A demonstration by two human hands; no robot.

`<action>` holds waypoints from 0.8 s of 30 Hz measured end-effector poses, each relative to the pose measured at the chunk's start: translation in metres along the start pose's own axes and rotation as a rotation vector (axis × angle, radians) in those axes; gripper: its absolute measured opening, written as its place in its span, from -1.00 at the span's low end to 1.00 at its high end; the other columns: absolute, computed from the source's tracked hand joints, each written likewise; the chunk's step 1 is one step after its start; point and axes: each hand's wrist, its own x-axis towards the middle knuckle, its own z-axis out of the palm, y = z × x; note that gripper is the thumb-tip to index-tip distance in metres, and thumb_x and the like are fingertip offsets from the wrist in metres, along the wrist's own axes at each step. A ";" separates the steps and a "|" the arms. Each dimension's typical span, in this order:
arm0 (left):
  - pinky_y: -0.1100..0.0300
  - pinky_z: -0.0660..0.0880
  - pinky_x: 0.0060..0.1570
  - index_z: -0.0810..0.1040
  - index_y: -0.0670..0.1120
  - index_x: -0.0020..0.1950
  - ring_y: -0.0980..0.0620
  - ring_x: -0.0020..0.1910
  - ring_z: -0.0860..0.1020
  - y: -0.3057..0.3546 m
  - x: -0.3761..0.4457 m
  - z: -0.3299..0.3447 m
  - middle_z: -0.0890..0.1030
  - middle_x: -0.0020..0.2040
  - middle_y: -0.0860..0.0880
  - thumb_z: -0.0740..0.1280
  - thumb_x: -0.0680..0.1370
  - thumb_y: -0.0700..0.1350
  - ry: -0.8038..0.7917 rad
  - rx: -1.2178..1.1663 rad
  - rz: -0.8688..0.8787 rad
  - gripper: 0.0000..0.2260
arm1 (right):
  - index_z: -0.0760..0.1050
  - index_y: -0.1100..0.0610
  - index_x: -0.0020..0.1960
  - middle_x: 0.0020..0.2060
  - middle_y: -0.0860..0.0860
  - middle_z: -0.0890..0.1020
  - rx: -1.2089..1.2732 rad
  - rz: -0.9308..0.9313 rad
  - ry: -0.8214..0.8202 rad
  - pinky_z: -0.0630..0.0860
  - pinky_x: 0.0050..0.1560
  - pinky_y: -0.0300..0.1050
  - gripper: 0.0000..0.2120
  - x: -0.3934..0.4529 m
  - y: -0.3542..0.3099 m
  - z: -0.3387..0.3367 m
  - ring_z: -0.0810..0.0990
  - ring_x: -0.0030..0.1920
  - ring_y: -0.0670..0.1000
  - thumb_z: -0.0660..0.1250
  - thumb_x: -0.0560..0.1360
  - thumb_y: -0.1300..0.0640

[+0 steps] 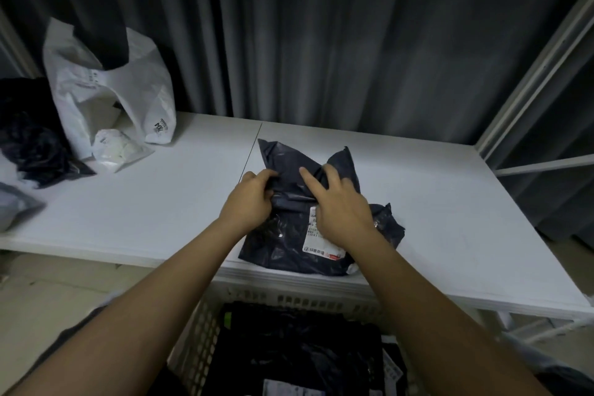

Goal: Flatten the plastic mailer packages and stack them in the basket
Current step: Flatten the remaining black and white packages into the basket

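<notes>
Rear of scene closed off by a dark grey curtain [353, 42] hanging in vertical folds across the full width. In front of it stands a white counter [160, 202], its top divided by a thin seam running front to back. A white metal frame [530, 80] rises at the right, with a horizontal bar behind the counter's far corner. Pale floor [48, 292] visible lower left. Lighting dim.

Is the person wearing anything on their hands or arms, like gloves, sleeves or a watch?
No. The left hand and right hand are bare, with no gloves, rings or watch showing. Both forearms are uncovered right down to the picture's lower edge, so no sleeve appears.
</notes>
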 end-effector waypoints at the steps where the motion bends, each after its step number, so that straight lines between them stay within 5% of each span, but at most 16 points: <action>1: 0.03 0.41 0.18 0.38 -0.03 0.42 -0.23 0.16 0.48 -0.002 -0.002 0.001 0.42 0.21 -0.20 0.17 0.60 -0.23 -0.023 0.022 -0.032 -0.62 | -0.18 -0.14 0.56 0.53 0.10 0.02 0.018 0.003 -0.037 0.46 0.06 0.02 -0.29 0.001 -0.001 0.003 0.31 0.30 0.22 0.16 0.57 0.10; 4: -0.02 0.37 0.21 0.39 -0.03 0.42 -0.25 0.22 0.38 -0.003 -0.007 0.006 0.37 0.24 -0.20 0.18 0.56 -0.19 -0.001 0.212 -0.095 -0.59 | -0.19 -0.19 0.55 0.56 0.08 -0.02 0.077 0.008 -0.092 0.23 0.38 0.13 -0.37 0.005 0.003 0.013 0.12 0.46 0.26 0.07 0.59 -0.06; 8: -0.21 0.24 0.31 0.49 -0.11 0.34 -0.32 0.33 0.33 0.003 -0.005 0.025 0.37 0.37 -0.27 0.04 0.47 -0.04 0.205 0.390 0.109 -0.50 | -0.23 -0.29 0.52 0.57 0.01 -0.14 0.195 0.058 -0.184 -0.06 0.50 0.22 -0.39 0.013 0.013 0.024 -0.13 0.54 0.24 0.04 0.60 -0.19; 12: -0.09 -0.20 0.47 -0.01 -0.02 0.58 -0.11 0.55 -0.13 0.012 0.004 0.046 -0.08 0.59 -0.09 -0.01 0.64 0.02 -0.001 0.457 0.180 -0.49 | -0.26 -0.31 0.51 0.56 -0.03 -0.22 0.244 0.141 -0.234 -0.13 0.49 0.25 -0.39 0.015 0.017 0.036 -0.21 0.54 0.20 -0.03 0.58 -0.30; 14: -0.09 -0.29 0.46 -0.11 -0.02 0.58 -0.07 0.55 -0.20 0.013 0.011 0.054 -0.13 0.59 -0.07 -0.04 0.65 0.03 -0.043 0.499 0.168 -0.48 | -0.29 -0.31 0.50 0.55 -0.03 -0.25 0.267 0.191 -0.256 -0.14 0.49 0.26 -0.40 0.017 0.020 0.044 -0.23 0.53 0.21 -0.05 0.58 -0.31; 24: -0.24 -0.27 0.42 -0.31 0.05 0.55 -0.13 0.53 -0.28 0.010 0.041 0.086 -0.23 0.57 -0.08 -0.14 0.65 0.17 -0.186 0.463 0.032 -0.45 | -0.32 -0.27 0.50 0.52 -0.01 -0.36 0.186 0.275 -0.247 -0.27 0.42 0.36 -0.39 0.026 0.030 0.076 -0.42 0.49 0.19 -0.05 0.59 -0.27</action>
